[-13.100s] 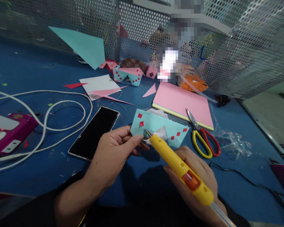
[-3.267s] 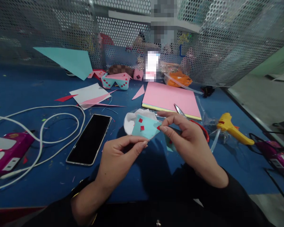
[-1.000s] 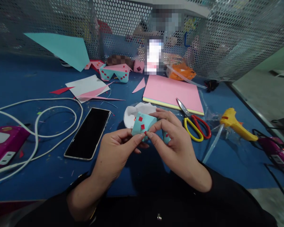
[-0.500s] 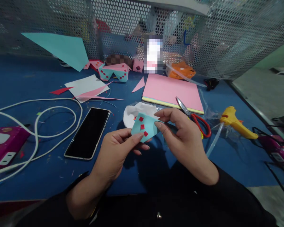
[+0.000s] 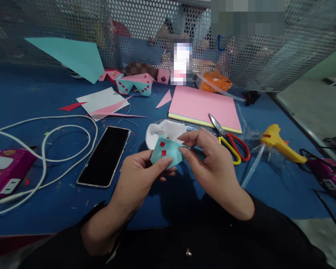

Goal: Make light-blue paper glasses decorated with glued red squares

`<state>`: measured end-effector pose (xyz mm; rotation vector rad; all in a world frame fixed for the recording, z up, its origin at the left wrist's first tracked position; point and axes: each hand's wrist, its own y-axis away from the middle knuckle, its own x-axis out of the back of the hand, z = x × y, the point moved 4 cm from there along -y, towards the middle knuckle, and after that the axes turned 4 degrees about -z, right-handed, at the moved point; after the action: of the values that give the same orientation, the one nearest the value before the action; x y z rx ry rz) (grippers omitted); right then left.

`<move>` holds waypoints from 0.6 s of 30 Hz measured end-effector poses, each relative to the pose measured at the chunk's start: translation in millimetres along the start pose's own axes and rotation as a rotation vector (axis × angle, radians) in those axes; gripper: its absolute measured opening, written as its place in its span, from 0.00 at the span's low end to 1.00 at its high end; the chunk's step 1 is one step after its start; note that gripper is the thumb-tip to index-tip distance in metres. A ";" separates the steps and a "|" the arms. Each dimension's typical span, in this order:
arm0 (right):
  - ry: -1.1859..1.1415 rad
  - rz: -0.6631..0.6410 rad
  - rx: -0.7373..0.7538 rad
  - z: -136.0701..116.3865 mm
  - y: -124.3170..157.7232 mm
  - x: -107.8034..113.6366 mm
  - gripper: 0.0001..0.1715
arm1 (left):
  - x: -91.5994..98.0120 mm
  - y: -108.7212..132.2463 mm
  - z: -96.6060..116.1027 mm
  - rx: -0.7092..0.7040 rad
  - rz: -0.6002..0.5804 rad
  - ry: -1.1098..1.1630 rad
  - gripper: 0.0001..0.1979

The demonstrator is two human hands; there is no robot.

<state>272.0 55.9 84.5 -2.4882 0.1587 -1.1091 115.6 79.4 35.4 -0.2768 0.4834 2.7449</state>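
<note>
A small light-blue paper piece (image 5: 172, 148) with red diamond spots is held up between both hands, over the table. My left hand (image 5: 141, 173) grips its lower left part, thumb on the front face and fingers behind. My right hand (image 5: 210, 160) pinches the right edge between thumb and fingertips. Two red diamonds show plainly; my left thumb covers part of the lower area. Just behind the paper lies a crumpled white cloth or tissue (image 5: 168, 129) in a clear dish, partly hidden by the paper.
Scissors (image 5: 222, 130) with red and yellow handles rest against a pink paper stack (image 5: 205, 106). A yellow glue gun (image 5: 271, 136) lies right, a phone (image 5: 105, 157) and white cable (image 5: 70, 116) left. Behind stand paper glasses (image 5: 134, 85) and a teal sheet (image 5: 70, 56).
The light-blue paper has tilted and shifted slightly left, with its right side bent more. My left thumb now covers the lowest red diamond, and my right hand has moved a little left.
</note>
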 end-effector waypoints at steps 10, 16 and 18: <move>0.002 0.000 -0.015 -0.3 0.3 0.6 0.08 | -0.9 0.9 2.5 0.015 0.012 -0.030 0.10; 0.005 0.001 -0.003 -0.1 -0.9 0.0 0.09 | 0.6 1.6 1.3 0.010 0.008 -0.055 0.10; 0.004 0.008 -0.004 0.1 -0.8 0.5 0.09 | 0.5 1.7 0.6 0.024 -0.002 -0.033 0.12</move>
<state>272.4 56.5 85.2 -2.4873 0.1723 -1.1118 114.4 78.3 36.3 -0.2258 0.5062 2.7356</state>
